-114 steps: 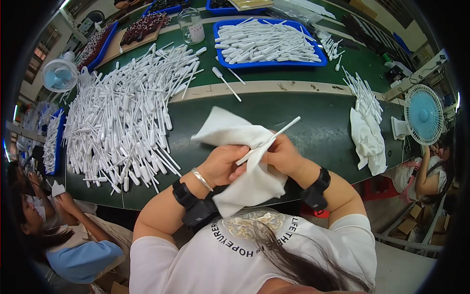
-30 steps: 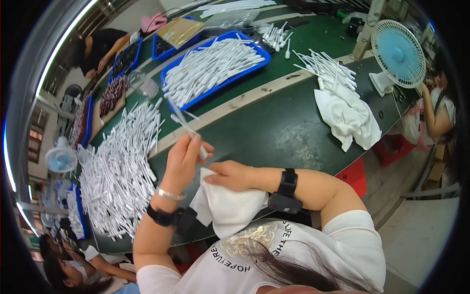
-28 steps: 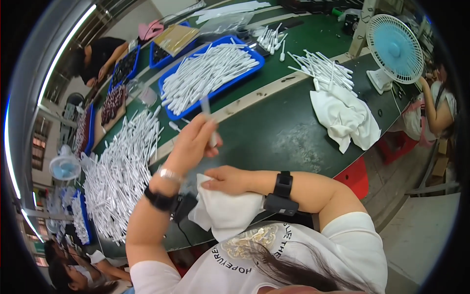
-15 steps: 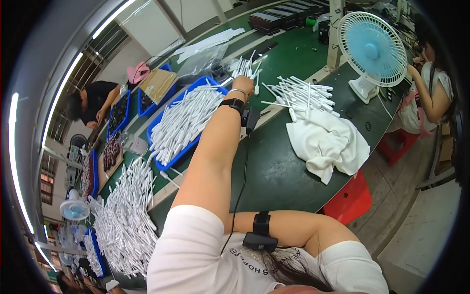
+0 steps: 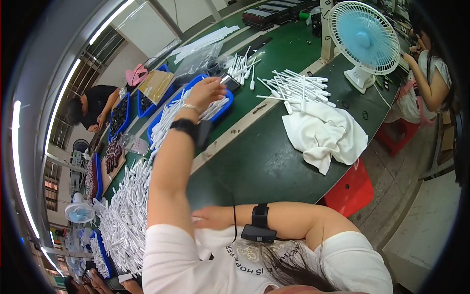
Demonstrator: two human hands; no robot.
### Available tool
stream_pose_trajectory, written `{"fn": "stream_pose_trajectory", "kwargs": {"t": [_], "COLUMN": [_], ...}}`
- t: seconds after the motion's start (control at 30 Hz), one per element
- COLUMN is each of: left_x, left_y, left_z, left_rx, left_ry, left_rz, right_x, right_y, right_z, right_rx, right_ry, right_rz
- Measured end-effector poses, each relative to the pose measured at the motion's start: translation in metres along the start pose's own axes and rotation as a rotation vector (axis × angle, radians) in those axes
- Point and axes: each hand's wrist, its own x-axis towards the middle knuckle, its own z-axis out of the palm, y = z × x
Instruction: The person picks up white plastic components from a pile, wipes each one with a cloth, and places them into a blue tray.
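My left hand [image 5: 207,93] is over the far end of a blue tray [image 5: 229,102] filled with thin white plastic sticks [image 5: 169,122], each thicker at one end. Its fingers are stretched out toward the right, and I see nothing held in them. Beyond the fingertips, a small bunch of the same sticks [image 5: 242,68] lies on the green table. My right hand [image 5: 211,216] is close to my body, partly behind my left arm; its fingers are smeared and hidden.
Another pile of sticks [image 5: 291,88] lies beside a crumpled white cloth [image 5: 325,134]. A large heap of sticks [image 5: 126,215] covers the near left. A fan [image 5: 364,41] stands at the far right. Co-workers sit on both sides; a red stool [image 5: 348,188] is below the table edge.
My left hand has moved left, away from the small bunch of sticks, to above the blue tray. My right hand has come partly into sight near my body.
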Motion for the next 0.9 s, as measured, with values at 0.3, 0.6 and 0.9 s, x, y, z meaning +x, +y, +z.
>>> {"fn": "stream_pose_trajectory", "kwargs": {"t": [0.3,0.6,0.9], "left_x": [-0.224,-0.264,-0.285], "left_y": [-0.006,-0.108,-0.113], "left_z": [-0.114,-0.167,-0.162], "left_rx": [0.953,1.566,1.387], "left_ry": [-0.129,0.362,0.306], "left_rz": [-0.465,0.263,0.163], "right_x": [0.002,0.004,0.002], "right_y": [-0.023,-0.028,-0.042], "right_z": [-0.011,-0.006,-0.012], "right_rx": [-0.045,0.259,0.521], "right_ry": [0.029,0.019,0.036], "right_rz": [0.286,0.354,0.529]}}
